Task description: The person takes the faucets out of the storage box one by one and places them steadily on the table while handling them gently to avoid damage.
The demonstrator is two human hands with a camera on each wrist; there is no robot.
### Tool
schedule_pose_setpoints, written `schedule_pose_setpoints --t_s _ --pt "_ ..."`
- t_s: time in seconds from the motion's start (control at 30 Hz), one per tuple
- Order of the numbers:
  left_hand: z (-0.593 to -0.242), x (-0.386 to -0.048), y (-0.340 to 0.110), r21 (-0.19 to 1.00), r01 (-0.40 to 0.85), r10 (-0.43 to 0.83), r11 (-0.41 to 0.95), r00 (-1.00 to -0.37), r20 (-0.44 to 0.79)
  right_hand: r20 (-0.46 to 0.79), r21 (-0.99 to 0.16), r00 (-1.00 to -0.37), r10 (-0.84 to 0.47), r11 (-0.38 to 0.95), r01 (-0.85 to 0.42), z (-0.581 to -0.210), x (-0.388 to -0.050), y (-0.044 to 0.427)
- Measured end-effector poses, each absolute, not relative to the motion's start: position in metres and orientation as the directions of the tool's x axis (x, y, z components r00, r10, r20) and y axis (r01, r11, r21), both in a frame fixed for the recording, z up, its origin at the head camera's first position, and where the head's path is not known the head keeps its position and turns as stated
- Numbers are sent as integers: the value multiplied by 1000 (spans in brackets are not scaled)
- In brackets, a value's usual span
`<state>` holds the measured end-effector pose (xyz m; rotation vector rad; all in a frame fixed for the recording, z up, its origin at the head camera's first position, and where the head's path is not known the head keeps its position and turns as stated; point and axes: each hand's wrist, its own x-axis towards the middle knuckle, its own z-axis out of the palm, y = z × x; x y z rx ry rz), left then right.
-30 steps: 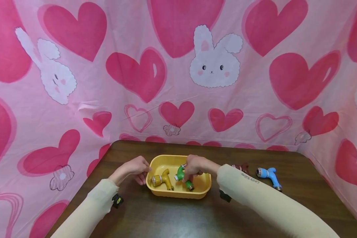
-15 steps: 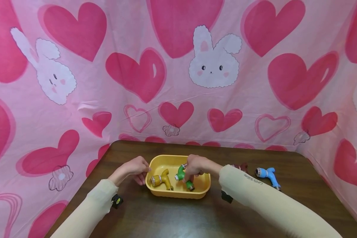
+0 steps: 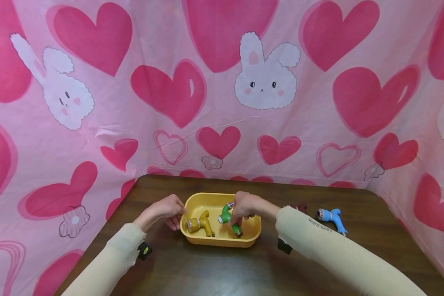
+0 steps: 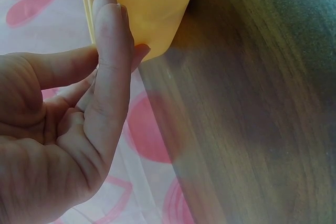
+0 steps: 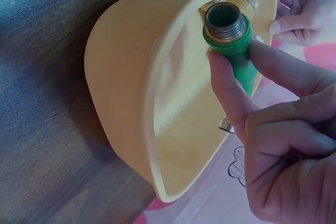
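My left hand (image 3: 170,210) grips the left rim of a yellow plastic basin (image 3: 222,241). In the left wrist view its thumb and fingers pinch the basin wall (image 4: 152,9). Over the right part of the basin, my right hand (image 3: 246,205) holds a green tap (image 3: 225,215) between thumb and finger. The right wrist view shows the green tap (image 5: 242,69) tilted, its open threaded end towards the camera. A mustard-yellow tap (image 3: 204,224) lies inside the basin on the left. Part of the green tap is hidden by the right fingers.
On the brown wooden table (image 3: 207,267), a light blue tap (image 3: 334,218) lies to the right. A dark red-brown tap (image 3: 302,207) is mostly hidden behind the right sleeve. A pink cloth with hearts and rabbits (image 3: 266,82) surrounds the table.
The green tap and right hand have shifted very slightly right relative to the basin. My left hand keeps its hold on the rim. The head view has turned a little.
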<state>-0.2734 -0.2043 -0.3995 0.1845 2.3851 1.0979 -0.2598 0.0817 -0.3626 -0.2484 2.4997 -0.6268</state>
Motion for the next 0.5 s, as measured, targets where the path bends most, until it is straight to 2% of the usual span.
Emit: schedule_pose_setpoints --t_s 0.5 --pt "-400 -274 -205 738 -89 324 668 -859 -397 -437 -510 -845 -307 859 -49 -359 -254 90"
